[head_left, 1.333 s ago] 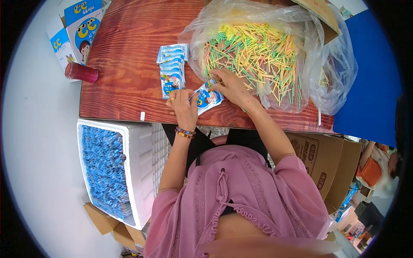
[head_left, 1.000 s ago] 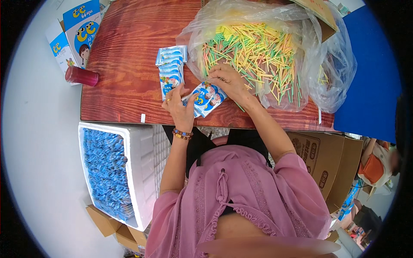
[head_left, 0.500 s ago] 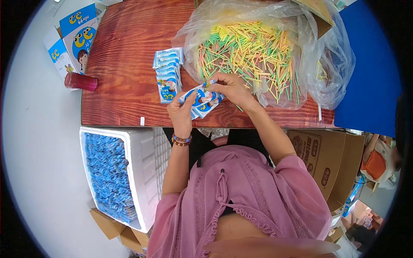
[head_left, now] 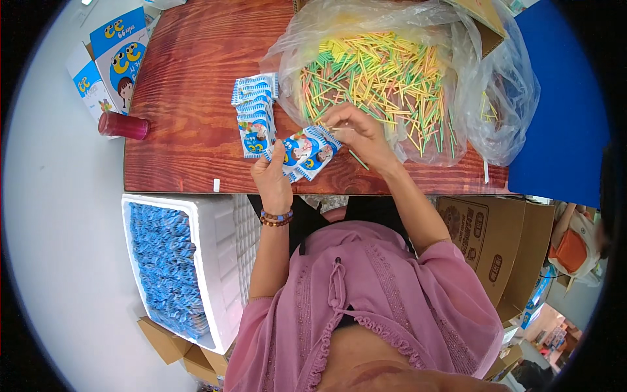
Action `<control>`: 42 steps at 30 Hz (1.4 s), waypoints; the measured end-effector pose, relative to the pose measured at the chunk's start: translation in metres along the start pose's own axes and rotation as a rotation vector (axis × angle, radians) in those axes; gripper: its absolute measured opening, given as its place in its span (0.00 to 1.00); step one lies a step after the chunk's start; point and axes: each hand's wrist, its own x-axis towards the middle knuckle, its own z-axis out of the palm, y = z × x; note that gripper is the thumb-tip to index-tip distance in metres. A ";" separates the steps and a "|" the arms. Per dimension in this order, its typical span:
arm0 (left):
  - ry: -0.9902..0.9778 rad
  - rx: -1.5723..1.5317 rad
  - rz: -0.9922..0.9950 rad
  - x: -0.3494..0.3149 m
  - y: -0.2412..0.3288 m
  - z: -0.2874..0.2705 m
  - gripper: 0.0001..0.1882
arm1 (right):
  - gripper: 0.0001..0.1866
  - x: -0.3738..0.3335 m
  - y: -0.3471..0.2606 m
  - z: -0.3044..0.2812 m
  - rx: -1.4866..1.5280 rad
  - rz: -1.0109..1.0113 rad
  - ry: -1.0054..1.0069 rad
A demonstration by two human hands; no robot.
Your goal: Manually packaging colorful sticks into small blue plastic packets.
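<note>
My left hand (head_left: 273, 175) pinches a few small blue-and-white packets (head_left: 300, 149) by their left end, fanned out above the table's near edge. At the packets' upper right, my right hand (head_left: 358, 130) is closed, with a thin pale stick (head_left: 331, 128) just showing at its fingertips. An overlapping row of similar packets (head_left: 255, 117) lies on the table to the left of my hands. Beyond my right hand is a heap of thin yellow, green and pink sticks (head_left: 385, 78) on a clear plastic bag (head_left: 287, 52). One loose green stick (head_left: 358, 160) rests below my right hand.
Left on the reddish wooden table (head_left: 189, 98) stand a dark pink cup (head_left: 124, 125) and printed cartons (head_left: 121, 59). A white foam box (head_left: 215, 261) full of blue packets (head_left: 166, 268) sits below the table's left side. Cardboard boxes (head_left: 483, 242) stand at right.
My right hand has drawn slightly up and right, off the front packet it was touching. The packets now show more of their fronts, and my left hand stays about in place.
</note>
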 end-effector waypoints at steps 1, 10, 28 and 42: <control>-0.004 -0.007 -0.023 -0.001 0.002 0.001 0.08 | 0.07 -0.001 -0.009 0.001 -0.218 -0.156 -0.103; -0.085 0.025 -0.077 -0.007 0.002 -0.002 0.08 | 0.13 -0.001 -0.001 0.002 -0.524 -0.454 -0.402; -0.087 -0.009 -0.041 -0.002 0.003 -0.033 0.09 | 0.33 0.028 -0.001 -0.058 -1.608 -0.276 -0.342; -0.026 0.007 -0.059 0.000 0.004 -0.037 0.09 | 0.32 0.062 0.002 -0.055 -1.543 -0.284 -0.707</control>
